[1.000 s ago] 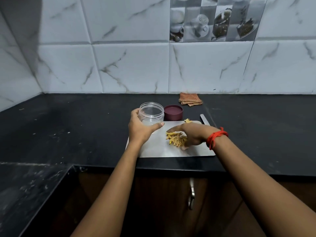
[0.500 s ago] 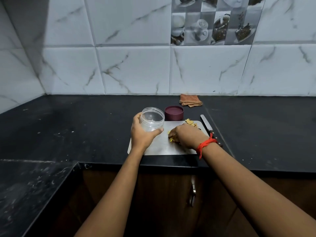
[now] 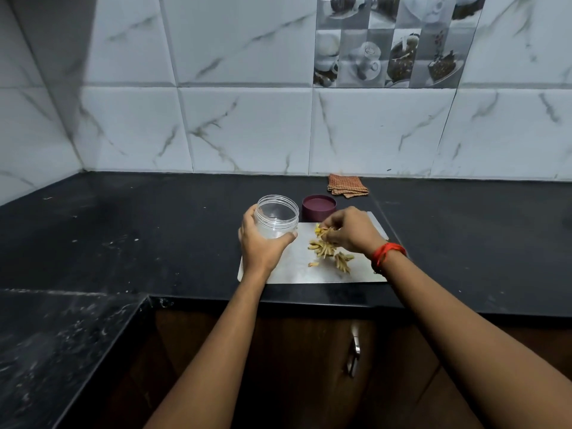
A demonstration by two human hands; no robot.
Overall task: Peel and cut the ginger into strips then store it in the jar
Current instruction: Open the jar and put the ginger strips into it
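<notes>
Right hand [image 3: 349, 231] pinches a bundle of thin yellow ginger strips [image 3: 322, 249], judged light, stiff and scatter-prone; left hand [image 3: 263, 246] wraps the wall of the light, open clear plastic jar [image 3: 277, 215].

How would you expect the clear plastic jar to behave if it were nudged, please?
The clear round plastic jar looks empty and thin-walled, so it is probably light and easy to slide or tip. The left hand grips its side, which should steady it. On its side, its round wall would likely let it roll.
</notes>
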